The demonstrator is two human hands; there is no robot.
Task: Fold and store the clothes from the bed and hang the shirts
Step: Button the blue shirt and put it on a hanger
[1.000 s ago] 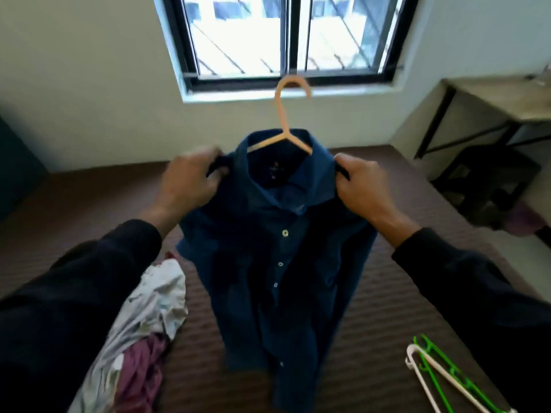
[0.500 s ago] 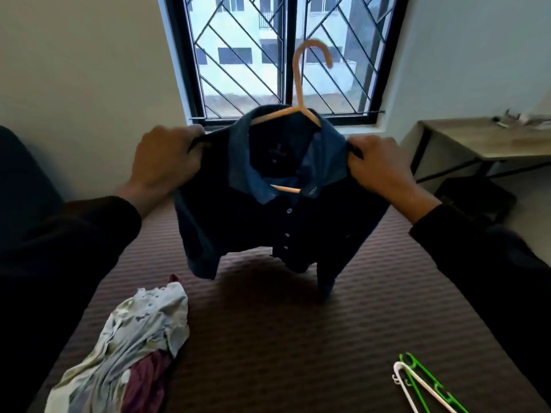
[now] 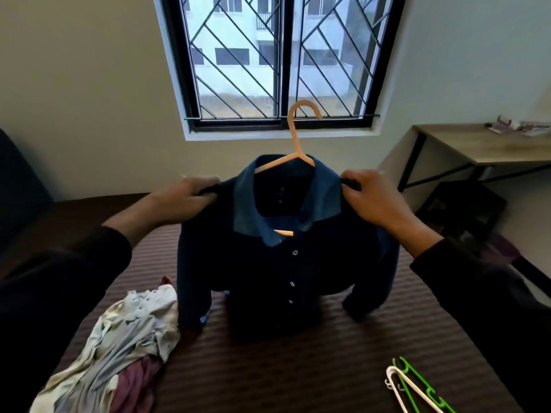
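Shirt: a dark blue button-up shirt with a lighter blue collar is held up over the bed, already on a hanger; its hem and sleeve ends appear to rest on or hang just above the bed cover.
Hanger: a pale orange hanger sits inside the collar, its hook standing free above the shirt, and a short piece of its lower bar shows in the neck opening.
Left hand: the left hand has its fingers curled round the shirt's shoulder on that side.
Right hand: the right hand pinches the other shoulder just beside the collar, fingers closed on the cloth.
Step in hand: probably settling the shirt's shoulders on the hanger before it is carried off to be hung.
Remaining clothes: a crumpled pile of clothes, pale and mauve, lies on the bed near its left edge, not yet folded.
Spare hangers: a white and a green hanger lie together on the bed at the lower right.
Bench: a light wooden bench stands by the right wall.
Risk, slipping: both hands hold cloth, not the hanger, so a shoulder could slide off the hanger's end if one side is let go first.
Risk, open neck: the top button looks undone, so the shirt may sag off when lifted by the hook.
Risk, dragging: the low hem could catch the pile when moved.
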